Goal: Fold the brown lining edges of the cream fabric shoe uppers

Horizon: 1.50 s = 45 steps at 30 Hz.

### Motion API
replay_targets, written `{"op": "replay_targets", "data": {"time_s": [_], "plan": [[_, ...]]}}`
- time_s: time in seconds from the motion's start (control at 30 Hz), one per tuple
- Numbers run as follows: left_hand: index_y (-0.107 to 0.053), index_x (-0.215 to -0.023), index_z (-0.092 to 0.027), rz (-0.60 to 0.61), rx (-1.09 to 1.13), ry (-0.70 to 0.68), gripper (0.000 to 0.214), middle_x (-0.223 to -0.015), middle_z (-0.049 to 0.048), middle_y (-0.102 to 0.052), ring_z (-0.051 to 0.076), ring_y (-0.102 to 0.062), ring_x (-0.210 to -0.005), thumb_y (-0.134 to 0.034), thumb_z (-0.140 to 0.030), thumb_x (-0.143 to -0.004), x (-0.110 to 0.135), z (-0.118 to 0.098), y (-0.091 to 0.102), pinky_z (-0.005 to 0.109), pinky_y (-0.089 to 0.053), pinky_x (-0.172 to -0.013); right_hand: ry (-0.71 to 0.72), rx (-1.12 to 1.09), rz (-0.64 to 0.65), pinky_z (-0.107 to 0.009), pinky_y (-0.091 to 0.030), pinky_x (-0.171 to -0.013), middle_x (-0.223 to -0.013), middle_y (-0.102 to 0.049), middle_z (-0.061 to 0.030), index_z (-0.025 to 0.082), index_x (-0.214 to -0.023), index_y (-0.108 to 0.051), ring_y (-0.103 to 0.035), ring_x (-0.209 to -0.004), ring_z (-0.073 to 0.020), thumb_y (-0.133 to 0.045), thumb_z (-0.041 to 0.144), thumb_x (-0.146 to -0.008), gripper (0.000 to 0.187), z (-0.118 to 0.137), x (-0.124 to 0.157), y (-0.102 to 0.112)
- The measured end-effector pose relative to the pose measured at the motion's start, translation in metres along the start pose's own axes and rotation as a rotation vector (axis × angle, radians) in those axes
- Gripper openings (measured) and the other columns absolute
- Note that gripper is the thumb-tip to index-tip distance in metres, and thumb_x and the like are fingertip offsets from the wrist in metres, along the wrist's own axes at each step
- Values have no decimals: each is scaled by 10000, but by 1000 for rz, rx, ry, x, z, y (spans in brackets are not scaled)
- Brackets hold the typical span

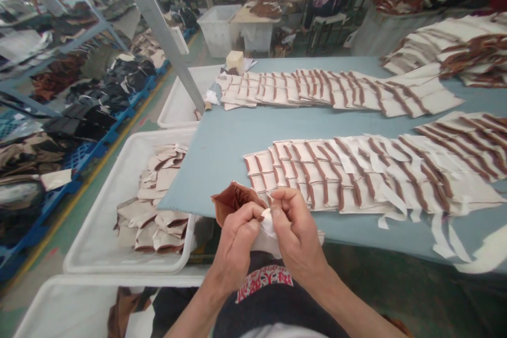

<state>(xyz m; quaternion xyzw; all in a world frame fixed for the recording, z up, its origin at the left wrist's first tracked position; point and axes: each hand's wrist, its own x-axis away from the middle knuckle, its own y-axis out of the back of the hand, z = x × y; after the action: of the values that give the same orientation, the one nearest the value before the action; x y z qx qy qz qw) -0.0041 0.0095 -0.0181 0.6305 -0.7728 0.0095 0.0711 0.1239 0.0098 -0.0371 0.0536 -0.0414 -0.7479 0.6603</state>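
Note:
My left hand [236, 240] and my right hand [298, 232] meet just in front of the blue table's near edge [222, 169]. Both pinch one brown leather piece [233, 199] with a white backing strip [268, 224] between the fingertips. Past my hands, a row of cream pieces with brown strips [356, 174] lies overlapped on the table. A second such row [332, 90] runs across the table farther back.
A white tray [106, 211] holding several cream and brown pieces [158, 206] stands left of the table, another tray [178, 100] behind it and one [67, 306] below. Loose white strips [443, 232] litter the table's right front. Blue racks of dark material [59, 132] line the left aisle.

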Motion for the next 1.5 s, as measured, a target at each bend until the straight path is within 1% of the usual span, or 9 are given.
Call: {"op": "replay_targets", "data": {"time_s": [0.27,0.43,0.67,0.9,1.03,1.17,1.23,1.37,1.5], "plan": [[-509,-723,-183,3,-91,61,314,-722,-15,-510,132,-438,-655,-535,-413,-936,-11,21,10,237,-371,-604,-164,-4,104,-275,-446,-591,-759,-626,0,196,-996,-591,-584,-647,-169,-453,490,-1001,324,-20,2,7],[-549,-738,-165,18,-119,54,299,-711,-18,-517,119,-436,-638,-552,-382,-944,-8,24,15,225,-357,-587,-262,106,209,-239,-361,-530,-609,-510,66,198,-937,-608,-475,-536,-130,-660,463,-857,282,-19,10,21],[-601,-797,-156,60,-182,-11,293,-701,-33,-521,111,-434,-622,-562,-391,-968,-12,12,24,228,-343,-580,-489,-251,408,-209,-369,-504,-679,-567,60,231,-1148,-491,-456,-535,-119,-595,489,-942,346,-2,43,43],[-594,-766,-155,173,-314,-124,301,-703,-36,-522,103,-432,-637,-555,-349,-992,-13,-3,26,231,-322,-590,-225,221,463,-247,-372,-589,-631,-525,44,202,-906,-614,-513,-587,-135,-439,328,-1019,244,-18,83,59],[-601,-759,-148,213,-357,-171,266,-683,-38,-523,94,-435,-623,-562,-300,-975,-10,-17,32,219,-313,-576,-298,264,591,-244,-442,-646,-739,-654,4,206,-914,-656,-625,-690,-161,-447,316,-1003,253,-28,94,76],[-652,-789,-130,244,-260,-107,255,-714,-14,-566,98,-460,-631,-577,-318,-943,-8,-34,36,203,-329,-559,-419,255,758,-232,-507,-605,-786,-688,-26,206,-918,-713,-652,-689,-177,-521,422,-991,298,-23,81,121],[-677,-809,-116,263,-228,-61,261,-720,-1,-581,100,-466,-630,-591,-335,-922,-7,-43,35,199,-333,-555,-372,286,637,-239,-538,-585,-800,-710,-42,211,-992,-733,-664,-668,-185,-521,483,-1008,345,-14,64,145],[-690,-798,-104,314,-214,-8,259,-679,-6,-557,92,-438,-600,-607,-329,-896,-2,-56,28,191,-305,-526,21,391,96,-264,-584,-604,-939,-767,-66,241,-1110,-720,-738,-802,-240,-668,481,-919,311,17,31,152],[-689,-773,-118,369,-278,-82,249,-637,-29,-528,77,-402,-552,-591,-296,-917,5,-67,21,188,-274,-487,441,293,232,-299,-568,-894,-1130,-755,-58,235,-1226,-653,-722,-1011,-224,-690,327,-879,362,52,11,105]]}}
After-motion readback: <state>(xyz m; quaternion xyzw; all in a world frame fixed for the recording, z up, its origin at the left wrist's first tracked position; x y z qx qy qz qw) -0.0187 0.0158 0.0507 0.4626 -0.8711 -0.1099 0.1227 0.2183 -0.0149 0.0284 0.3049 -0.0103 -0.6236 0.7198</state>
